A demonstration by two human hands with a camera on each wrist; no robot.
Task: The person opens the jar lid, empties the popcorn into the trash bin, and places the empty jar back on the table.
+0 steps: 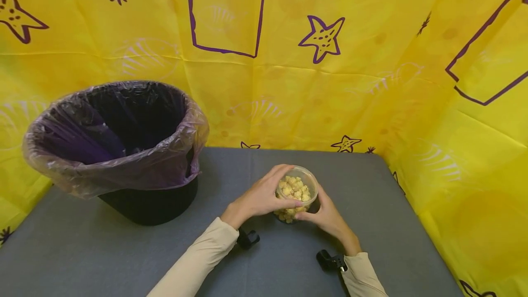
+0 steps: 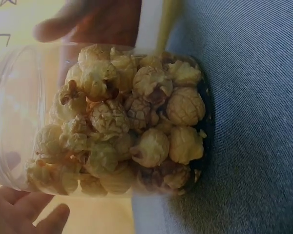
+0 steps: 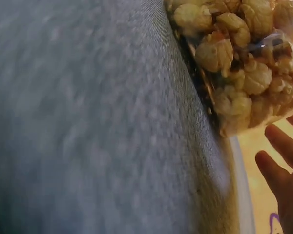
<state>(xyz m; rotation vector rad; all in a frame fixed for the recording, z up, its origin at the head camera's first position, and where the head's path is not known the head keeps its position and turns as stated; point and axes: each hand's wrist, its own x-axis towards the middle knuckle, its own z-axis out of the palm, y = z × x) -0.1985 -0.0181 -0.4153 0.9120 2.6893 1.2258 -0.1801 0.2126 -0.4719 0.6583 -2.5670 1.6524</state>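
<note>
A clear plastic jar point(image 1: 312, 186) of pale yellow popcorn point(image 1: 294, 189) stands on the grey table, its round rim facing up. My left hand point(image 1: 266, 195) grips it from the left near the rim, thumb across the near side. From the right, my right hand point(image 1: 327, 217) holds the jar lower down, its thumb at the front and its fingers partly hidden behind. Through the wall in the left wrist view, popcorn point(image 2: 122, 122) fills most of the jar, below a bare band under the rim. The right wrist view shows the jar's base at the tabletop point(image 3: 97, 122).
A black bin point(image 1: 152, 203) with a translucent purple liner point(image 1: 144, 173) folded over its rim stands at the left. Yellow cloth point(image 1: 280, 100) with purple starfish drawings hangs behind the table and along its right side. Black wrist cameras are strapped under both forearms.
</note>
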